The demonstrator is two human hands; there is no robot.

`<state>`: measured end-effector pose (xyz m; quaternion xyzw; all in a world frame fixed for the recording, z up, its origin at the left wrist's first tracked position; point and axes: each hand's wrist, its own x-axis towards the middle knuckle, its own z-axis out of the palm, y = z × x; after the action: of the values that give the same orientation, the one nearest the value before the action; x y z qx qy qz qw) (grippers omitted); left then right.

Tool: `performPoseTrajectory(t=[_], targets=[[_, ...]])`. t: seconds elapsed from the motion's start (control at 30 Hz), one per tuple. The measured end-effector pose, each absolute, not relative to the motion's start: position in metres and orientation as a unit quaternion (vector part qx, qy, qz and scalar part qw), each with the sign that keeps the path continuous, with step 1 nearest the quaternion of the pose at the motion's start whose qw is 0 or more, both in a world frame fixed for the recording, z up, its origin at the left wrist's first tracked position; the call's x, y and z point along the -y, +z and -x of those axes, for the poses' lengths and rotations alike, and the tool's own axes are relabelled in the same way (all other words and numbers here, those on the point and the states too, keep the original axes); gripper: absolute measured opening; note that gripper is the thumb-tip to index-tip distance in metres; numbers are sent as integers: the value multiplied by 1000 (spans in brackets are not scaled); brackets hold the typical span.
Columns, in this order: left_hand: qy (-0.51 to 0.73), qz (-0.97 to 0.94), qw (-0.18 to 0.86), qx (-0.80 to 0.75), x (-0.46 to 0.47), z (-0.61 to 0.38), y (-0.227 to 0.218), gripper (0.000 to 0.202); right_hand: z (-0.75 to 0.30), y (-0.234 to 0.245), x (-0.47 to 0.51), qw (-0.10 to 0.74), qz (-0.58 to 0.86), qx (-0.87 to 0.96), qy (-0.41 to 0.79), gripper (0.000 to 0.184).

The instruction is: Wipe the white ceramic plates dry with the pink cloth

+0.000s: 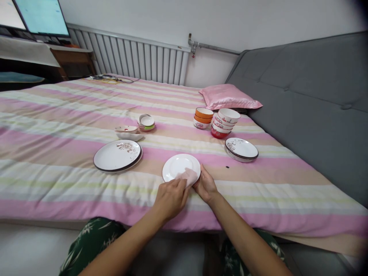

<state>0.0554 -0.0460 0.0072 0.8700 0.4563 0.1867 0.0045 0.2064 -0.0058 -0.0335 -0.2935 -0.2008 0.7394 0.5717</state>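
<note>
A small white plate (178, 164) lies on the striped bedspread (57, 126) near its front edge. My left hand (170, 198) is closed on a pale pink cloth (188, 176) that rests on the plate's near rim. My right hand (206, 186) grips the plate's near right edge, fingers curled against it.
A large flowered plate stack (117, 155) lies to the left, with small dishes (128, 132) and saucers (146, 122) behind it. Orange bowls (203, 117), patterned bowls (225, 122) and a plate stack (241, 149) sit to the right. A pink pillow (228, 96) and grey sofa back (310, 99) lie beyond.
</note>
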Motion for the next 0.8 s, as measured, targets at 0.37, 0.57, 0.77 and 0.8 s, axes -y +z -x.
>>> performPoseTrajectory(t=[0.37, 0.57, 0.77, 0.8], targets=[[289, -833, 242, -406, 43, -53, 21, 32, -204, -27, 8, 563, 283, 206, 749, 45], [467, -646, 92, -596, 14, -22, 28, 31, -209, -40, 4, 589, 283, 208, 728, 35], [400, -636, 10, -660, -5, -13, 15, 24, -207, -39, 7, 583, 289, 201, 732, 36], [397, -658, 18, -639, -5, -17, 10, 24, -207, -38, 8, 582, 290, 200, 733, 36]])
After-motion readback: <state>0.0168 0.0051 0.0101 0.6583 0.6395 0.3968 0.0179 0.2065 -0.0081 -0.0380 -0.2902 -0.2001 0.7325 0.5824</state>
